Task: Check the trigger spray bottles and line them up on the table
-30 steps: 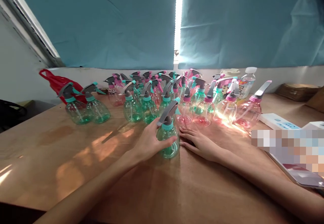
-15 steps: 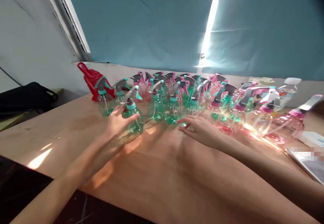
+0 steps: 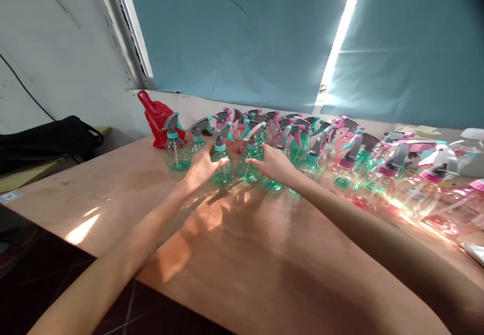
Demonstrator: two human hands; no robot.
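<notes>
My left hand (image 3: 204, 166) is wrapped round the left side of a green spray bottle (image 3: 222, 171) that stands upright on the wooden table (image 3: 227, 254). Its thumb lies across the front of the bottle. My right hand (image 3: 274, 163) holds the right side of a second green spray bottle (image 3: 248, 166), thumb in front and fingers partly behind. The two bottles stand side by side with a small gap. Two more green bottles, one of them at the far left (image 3: 177, 153), stand left of my left hand.
Behind and to the right are several pink spray bottles (image 3: 418, 193) and green ones, close together. A red plastic bag (image 3: 157, 118) lies at the back left. A black bag (image 3: 49, 141) rests beyond the table's left edge. A clear bottle with a white cap (image 3: 469, 148) stands at the right.
The view has shifted left. My left hand's bottle has moved back to the row, beside the second bottle. My right hand has moved left and closed on that second bottle.
</notes>
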